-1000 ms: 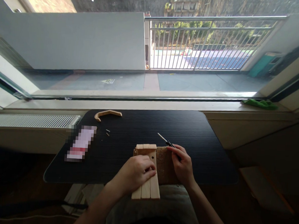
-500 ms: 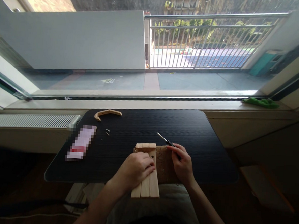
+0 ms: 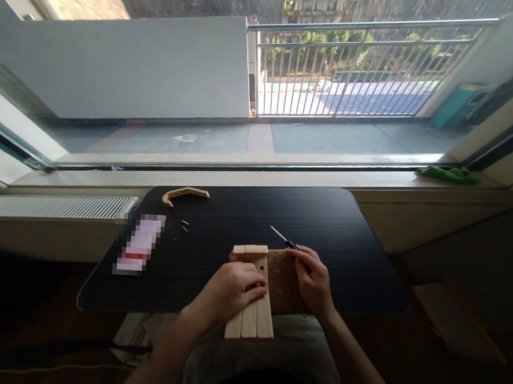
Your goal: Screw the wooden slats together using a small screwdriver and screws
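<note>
A pale wooden piece of joined slats [image 3: 257, 319], with a raised block across its far end and a dark hole near that end, lies at the table's front edge. Over it rests my left hand [image 3: 235, 286], thumb and fingers pinched together low on the slats; whatever is between them is too small to make out. My right hand [image 3: 314, 276] is closed round the dark handle of a screwdriver [image 3: 283, 236], whose thin metal shaft points up and left. Beneath the slats and the right hand is a brown board [image 3: 283, 280], partly hidden.
On the black table [image 3: 344, 238] lie a curved wooden piece [image 3: 187, 192], small screws [image 3: 185, 226] and a blurred pinkish packet [image 3: 142, 243]. Beyond are a windowsill [image 3: 283, 176] with a green cloth [image 3: 451, 175] and a radiator [image 3: 60, 206] at left.
The fingers of my left hand have shifted slightly on the slats. My right hand and the screwdriver stay almost where they were.
</note>
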{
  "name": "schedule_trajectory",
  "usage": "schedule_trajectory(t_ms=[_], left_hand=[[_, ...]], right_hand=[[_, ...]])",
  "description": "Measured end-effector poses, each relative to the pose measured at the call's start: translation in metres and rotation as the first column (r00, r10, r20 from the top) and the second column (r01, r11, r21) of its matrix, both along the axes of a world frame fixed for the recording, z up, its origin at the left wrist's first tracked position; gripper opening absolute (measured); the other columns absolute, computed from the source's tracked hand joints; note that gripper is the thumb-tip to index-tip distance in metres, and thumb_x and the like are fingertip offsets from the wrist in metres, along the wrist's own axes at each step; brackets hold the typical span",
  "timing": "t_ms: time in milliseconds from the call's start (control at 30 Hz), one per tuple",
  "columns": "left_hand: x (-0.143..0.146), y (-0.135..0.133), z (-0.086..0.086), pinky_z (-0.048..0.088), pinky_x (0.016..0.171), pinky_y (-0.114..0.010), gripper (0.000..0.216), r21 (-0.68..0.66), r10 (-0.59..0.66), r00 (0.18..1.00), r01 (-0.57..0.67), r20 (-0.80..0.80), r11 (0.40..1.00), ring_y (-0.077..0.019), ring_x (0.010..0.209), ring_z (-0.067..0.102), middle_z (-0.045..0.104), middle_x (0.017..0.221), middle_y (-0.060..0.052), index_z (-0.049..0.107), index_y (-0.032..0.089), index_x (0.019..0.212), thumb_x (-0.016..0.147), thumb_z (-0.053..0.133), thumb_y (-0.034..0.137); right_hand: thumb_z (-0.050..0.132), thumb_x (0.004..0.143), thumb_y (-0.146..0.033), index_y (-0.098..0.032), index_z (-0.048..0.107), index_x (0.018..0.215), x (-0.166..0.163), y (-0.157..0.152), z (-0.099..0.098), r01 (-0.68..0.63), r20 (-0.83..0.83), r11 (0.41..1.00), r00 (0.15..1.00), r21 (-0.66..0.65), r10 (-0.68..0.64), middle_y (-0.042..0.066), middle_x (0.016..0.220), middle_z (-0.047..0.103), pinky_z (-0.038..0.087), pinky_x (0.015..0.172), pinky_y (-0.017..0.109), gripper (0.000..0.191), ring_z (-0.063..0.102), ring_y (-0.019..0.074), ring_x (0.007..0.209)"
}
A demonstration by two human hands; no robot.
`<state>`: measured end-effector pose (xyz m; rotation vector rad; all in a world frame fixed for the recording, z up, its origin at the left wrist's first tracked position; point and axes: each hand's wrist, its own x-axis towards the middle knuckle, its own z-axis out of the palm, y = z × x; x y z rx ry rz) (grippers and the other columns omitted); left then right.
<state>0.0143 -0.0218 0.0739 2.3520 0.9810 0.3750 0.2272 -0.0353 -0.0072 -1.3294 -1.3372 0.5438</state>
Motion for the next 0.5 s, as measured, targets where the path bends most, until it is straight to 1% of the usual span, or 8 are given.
schedule_trajectory(t_ms=[100, 167, 300, 400, 433, 500], left_hand=[[0.001, -0.001, -0.001, 0.047, 0.075, -0.025, 0.009, -0.018, -0.001, 1.000, 0.001, 0.009, 1.000, -0.0156, 0.079, 0.066, 0.073, 0.084, -0.001, 0.074, 0.019, 0.082, 0.086, 0.067, 0.024], [0.002, -0.001, -0.001, 0.047, 0.074, -0.024, 0.008, -0.030, 0.013, 1.000, -0.013, 0.008, 0.999, -0.0154, 0.078, 0.066, 0.072, 0.083, -0.001, 0.074, 0.019, 0.082, 0.085, 0.068, 0.023], [0.004, -0.001, -0.001, 0.047, 0.074, -0.025, 0.008, -0.036, 0.036, 0.999, -0.036, 0.001, 0.999, -0.0158, 0.078, 0.066, 0.072, 0.083, -0.002, 0.074, 0.019, 0.082, 0.085, 0.068, 0.024], [0.004, -0.001, 0.001, 0.047, 0.075, -0.025, 0.008, -0.046, 0.034, 0.999, -0.034, 0.006, 0.998, -0.0159, 0.078, 0.066, 0.073, 0.084, -0.002, 0.074, 0.019, 0.083, 0.084, 0.068, 0.023], [0.004, 0.000, 0.001, 0.047, 0.075, -0.024, 0.008, -0.054, 0.033, 0.999, -0.033, 0.010, 0.998, -0.0157, 0.078, 0.066, 0.073, 0.084, -0.002, 0.074, 0.019, 0.082, 0.084, 0.068, 0.023], [0.004, 0.000, 0.002, 0.047, 0.073, -0.024, 0.007, -0.074, 0.040, 0.999, -0.039, 0.022, 0.997, -0.0150, 0.077, 0.066, 0.073, 0.083, -0.001, 0.074, 0.019, 0.082, 0.083, 0.069, 0.023]], right_hand=[[0.053, 0.089, -0.024, -0.025, 0.076, 0.100, -0.001, 0.000, 0.003, -0.006, -0.020, 1.000, 1.000, 0.012, 0.006, 0.008, 0.105, 0.069, 0.049, 0.093, 0.040, 0.026, 0.062, 0.0224, 0.101], [0.052, 0.091, -0.026, -0.025, 0.073, 0.107, -0.002, 0.001, 0.005, -0.017, -0.055, 1.000, 0.998, 0.016, 0.018, 0.008, 0.103, 0.070, 0.050, 0.091, 0.041, 0.026, 0.063, 0.0219, 0.099], [0.050, 0.093, -0.030, -0.022, 0.066, 0.117, -0.002, 0.000, 0.010, -0.047, -0.106, 0.999, 0.993, -0.020, 0.044, 0.008, 0.104, 0.072, 0.052, 0.087, 0.039, 0.030, 0.067, 0.0210, 0.095], [0.053, 0.092, -0.031, -0.022, 0.059, 0.123, 0.001, -0.002, 0.017, -0.006, -0.102, 0.999, 0.995, -0.047, 0.001, 0.006, 0.097, 0.074, 0.052, 0.085, 0.038, 0.033, 0.068, 0.0213, 0.092], [0.054, 0.092, -0.031, -0.022, 0.057, 0.121, 0.002, -0.003, 0.021, 0.016, -0.109, 0.999, 0.994, -0.049, -0.021, 0.005, 0.093, 0.074, 0.052, 0.083, 0.038, 0.031, 0.069, 0.0210, 0.089], [0.054, 0.091, -0.031, -0.021, 0.058, 0.106, 0.006, -0.006, 0.031, 0.050, -0.141, 0.999, 0.989, -0.013, -0.051, 0.004, 0.086, 0.073, 0.052, 0.079, 0.036, 0.018, 0.068, 0.0203, 0.086]])
